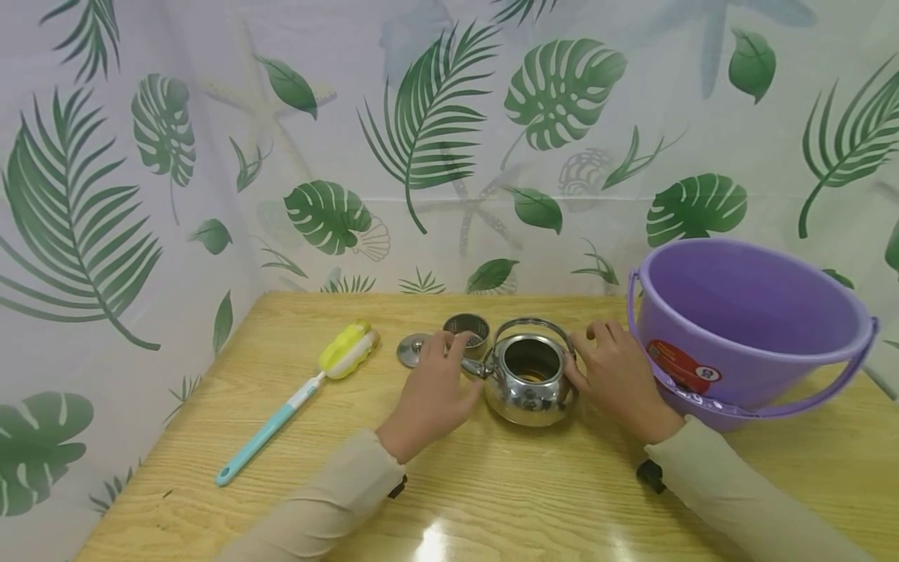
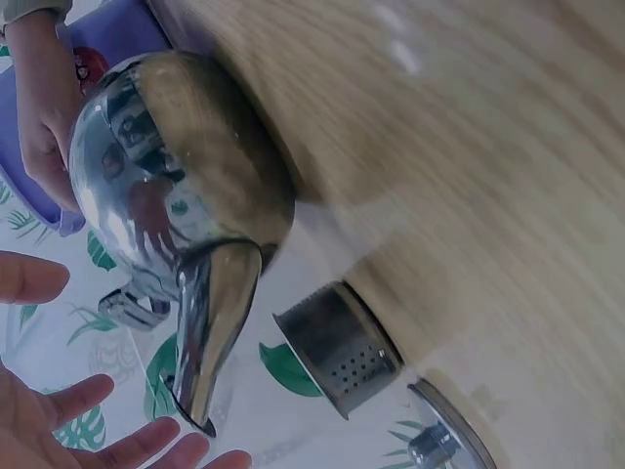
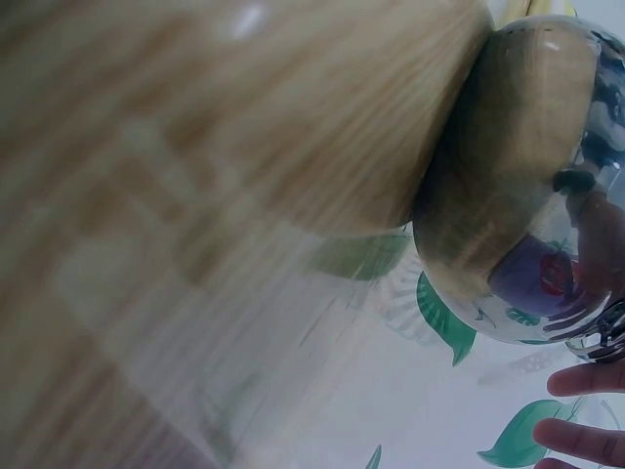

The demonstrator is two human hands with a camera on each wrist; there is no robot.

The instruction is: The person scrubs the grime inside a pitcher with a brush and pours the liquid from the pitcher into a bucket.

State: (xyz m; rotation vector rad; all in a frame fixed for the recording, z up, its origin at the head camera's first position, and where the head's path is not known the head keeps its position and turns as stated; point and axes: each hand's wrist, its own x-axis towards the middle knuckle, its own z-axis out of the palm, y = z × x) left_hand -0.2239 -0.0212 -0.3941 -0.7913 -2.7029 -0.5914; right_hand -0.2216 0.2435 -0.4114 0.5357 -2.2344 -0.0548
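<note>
A shiny steel teapot (image 1: pixel 531 400) stands lidless on the table, its hoop handle raised behind the open mouth. Spread fingers of my left hand (image 1: pixel 435 394) lie beside the spout (image 2: pixel 217 322); whether they touch it I cannot tell. On the opposite side, my right hand (image 1: pixel 618 378) is against the teapot near the handle's base, fingers fairly straight in the right wrist view. Behind the spout sits a perforated steel strainer (image 1: pixel 467 328). The small round lid (image 1: pixel 410 351) lies left of it, partly covered by my left hand in the head view.
A large purple bucket (image 1: pixel 744 304) stands at the right, close to my right hand. On the left lies a bottle brush (image 1: pixel 270 428) with a yellow and white sponge head. A leaf-patterned sheet (image 1: pixel 449 234) hangs behind the wooden table (image 1: pixel 534 492).
</note>
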